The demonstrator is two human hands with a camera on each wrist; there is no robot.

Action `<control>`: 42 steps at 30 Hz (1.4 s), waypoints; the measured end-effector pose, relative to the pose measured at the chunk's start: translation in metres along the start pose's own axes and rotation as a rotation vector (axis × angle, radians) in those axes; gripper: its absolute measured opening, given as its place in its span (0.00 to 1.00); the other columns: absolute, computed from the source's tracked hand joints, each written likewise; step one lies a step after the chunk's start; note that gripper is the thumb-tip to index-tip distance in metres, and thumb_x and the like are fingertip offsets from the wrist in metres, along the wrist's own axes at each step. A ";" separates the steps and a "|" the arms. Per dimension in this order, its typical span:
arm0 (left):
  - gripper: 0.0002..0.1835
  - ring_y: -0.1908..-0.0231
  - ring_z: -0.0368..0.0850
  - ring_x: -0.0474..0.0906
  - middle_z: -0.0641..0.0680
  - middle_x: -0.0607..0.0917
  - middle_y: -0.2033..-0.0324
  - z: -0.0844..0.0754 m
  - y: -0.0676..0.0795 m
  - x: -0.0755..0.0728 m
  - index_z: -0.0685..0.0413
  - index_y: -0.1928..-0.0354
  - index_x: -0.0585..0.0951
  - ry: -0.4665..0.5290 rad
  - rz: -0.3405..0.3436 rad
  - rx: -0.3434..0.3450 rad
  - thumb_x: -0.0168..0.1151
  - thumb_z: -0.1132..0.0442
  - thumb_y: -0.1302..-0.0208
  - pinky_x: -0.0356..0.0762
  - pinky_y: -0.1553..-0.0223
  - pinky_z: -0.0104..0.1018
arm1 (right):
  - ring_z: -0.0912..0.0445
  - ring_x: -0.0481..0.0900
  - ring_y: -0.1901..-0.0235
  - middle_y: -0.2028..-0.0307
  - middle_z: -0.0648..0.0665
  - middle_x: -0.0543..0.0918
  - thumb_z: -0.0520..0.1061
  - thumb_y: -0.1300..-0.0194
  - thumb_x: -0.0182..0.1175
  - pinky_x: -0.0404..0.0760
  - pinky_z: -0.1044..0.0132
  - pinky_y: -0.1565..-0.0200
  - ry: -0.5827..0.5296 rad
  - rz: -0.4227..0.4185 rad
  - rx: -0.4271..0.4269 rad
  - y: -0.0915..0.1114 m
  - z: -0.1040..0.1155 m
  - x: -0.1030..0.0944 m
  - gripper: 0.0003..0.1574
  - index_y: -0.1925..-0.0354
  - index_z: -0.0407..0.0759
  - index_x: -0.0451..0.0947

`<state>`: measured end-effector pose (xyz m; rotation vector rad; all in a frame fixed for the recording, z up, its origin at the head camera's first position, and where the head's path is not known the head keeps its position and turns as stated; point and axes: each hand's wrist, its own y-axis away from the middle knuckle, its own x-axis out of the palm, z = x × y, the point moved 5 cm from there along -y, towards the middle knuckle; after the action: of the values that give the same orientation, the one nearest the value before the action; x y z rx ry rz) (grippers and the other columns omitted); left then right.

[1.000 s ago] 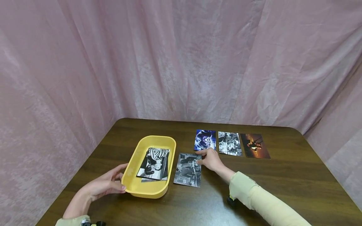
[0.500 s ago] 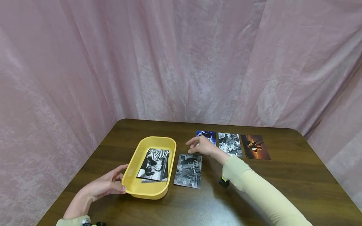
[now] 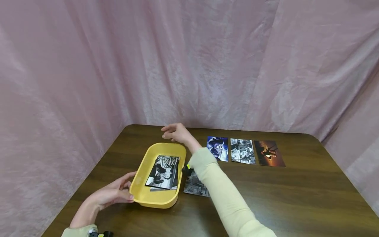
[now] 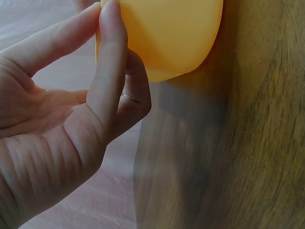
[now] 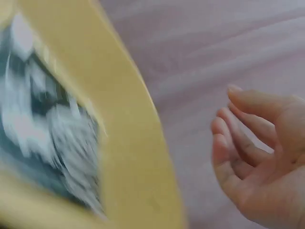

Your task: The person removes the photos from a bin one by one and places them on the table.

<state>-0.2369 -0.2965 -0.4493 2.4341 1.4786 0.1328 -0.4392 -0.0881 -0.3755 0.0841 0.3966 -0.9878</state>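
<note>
Pink curtain (image 3: 189, 65) behind a wooden bench (image 3: 266, 197). Yellow tray (image 3: 142, 195) on the left, photos (image 3: 164, 171) inside, near-left rim pinched in left hand (image 3: 111, 194). Right hand (image 3: 177, 132) near the far rim, thumb and fingers apart. Beside the tray, grey photo (image 3: 194, 187) partly behind the sleeve (image 3: 226, 197); three photos (image 3: 243, 151) farther right.

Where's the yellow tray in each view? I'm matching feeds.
Head: yellow tray left of centre, left hand at its rim.
Left wrist: yellow tray at top centre, cut off by the upper edge.
Right wrist: yellow tray on the left side, cut off.
Shared landmark: pink curtain, visible in all three.
</note>
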 end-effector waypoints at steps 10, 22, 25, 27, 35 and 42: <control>0.53 0.57 0.47 0.83 0.58 0.72 0.55 -0.003 -0.011 0.005 0.63 0.23 0.37 0.003 -0.009 -0.012 0.63 0.72 0.42 0.84 0.51 0.41 | 0.57 0.83 0.64 0.60 0.47 0.89 0.46 0.34 0.64 0.82 0.67 0.65 0.049 -0.238 -0.031 0.005 -0.028 0.049 0.10 0.56 0.45 0.87; 0.54 0.58 0.46 0.83 0.59 0.73 0.55 -0.005 -0.012 0.007 0.61 0.23 0.38 -0.012 -0.023 -0.020 0.64 0.71 0.43 0.85 0.52 0.42 | 0.39 0.55 0.28 0.27 0.46 0.62 0.57 0.59 0.81 0.62 0.39 0.31 0.802 0.199 0.270 0.037 -0.038 0.072 0.61 0.28 0.59 0.65; 0.54 0.58 0.47 0.83 0.59 0.73 0.55 -0.005 -0.012 0.008 0.60 0.23 0.39 -0.006 -0.032 -0.023 0.64 0.72 0.43 0.85 0.52 0.42 | 0.40 0.52 0.29 0.27 0.46 0.57 0.52 0.61 0.83 0.63 0.41 0.32 0.847 0.284 0.284 0.041 -0.038 0.072 0.69 0.25 0.64 0.58; 0.54 0.58 0.47 0.83 0.59 0.73 0.55 -0.005 -0.010 0.009 0.60 0.23 0.38 0.001 -0.032 -0.026 0.64 0.72 0.43 0.85 0.52 0.41 | 0.42 0.53 0.30 0.27 0.46 0.56 0.50 0.62 0.84 0.68 0.45 0.34 0.866 0.308 0.282 0.043 -0.038 0.073 0.72 0.24 0.66 0.55; 0.55 0.57 0.46 0.83 0.59 0.73 0.55 -0.002 -0.011 0.010 0.60 0.23 0.37 0.016 -0.023 -0.033 0.64 0.72 0.42 0.85 0.52 0.40 | 0.48 0.62 0.45 0.40 0.41 0.67 0.57 0.68 0.85 0.75 0.60 0.50 1.002 0.245 0.191 0.041 -0.038 0.077 0.60 0.36 0.51 0.70; 0.55 0.57 0.46 0.83 0.59 0.73 0.54 -0.003 -0.011 0.010 0.60 0.23 0.36 0.013 -0.006 -0.014 0.64 0.71 0.42 0.85 0.51 0.40 | 0.47 0.61 0.46 0.43 0.40 0.69 0.63 0.72 0.84 0.67 0.58 0.49 1.075 0.197 0.189 0.041 -0.031 0.074 0.65 0.32 0.64 0.69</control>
<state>-0.2420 -0.2825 -0.4504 2.4218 1.4850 0.1574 -0.3784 -0.1167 -0.4358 0.8308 1.2460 -0.7112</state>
